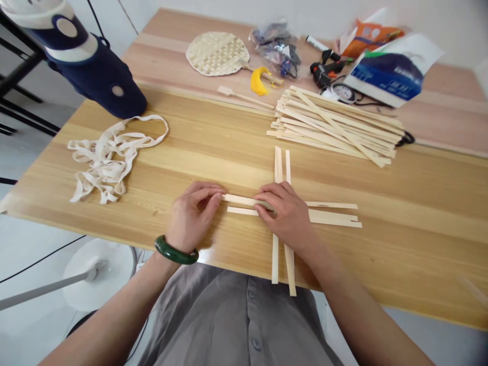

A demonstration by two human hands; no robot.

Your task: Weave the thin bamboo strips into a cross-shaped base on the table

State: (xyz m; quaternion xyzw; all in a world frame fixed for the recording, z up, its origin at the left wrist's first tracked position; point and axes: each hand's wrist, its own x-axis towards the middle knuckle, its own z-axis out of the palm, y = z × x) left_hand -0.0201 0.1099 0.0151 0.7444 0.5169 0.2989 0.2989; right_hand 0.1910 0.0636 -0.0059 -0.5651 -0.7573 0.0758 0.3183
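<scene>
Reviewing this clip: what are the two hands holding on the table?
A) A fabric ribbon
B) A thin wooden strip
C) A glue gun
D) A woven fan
B. The left hand and right hand both hold a thin wooden strip, which lies across other strips.

A pale pine desk [400, 244] with straight grain filled the view, butted against a pinker wooden board [450, 122] behind it. A smooth white wall [267, 15] rose beyond. Below lay a pale grey floor [38, 218], carrying a round white fan base [97, 274] with a grey pole [46, 290]. A black metal frame [23, 66] stood at left, in soft, even light.
</scene>
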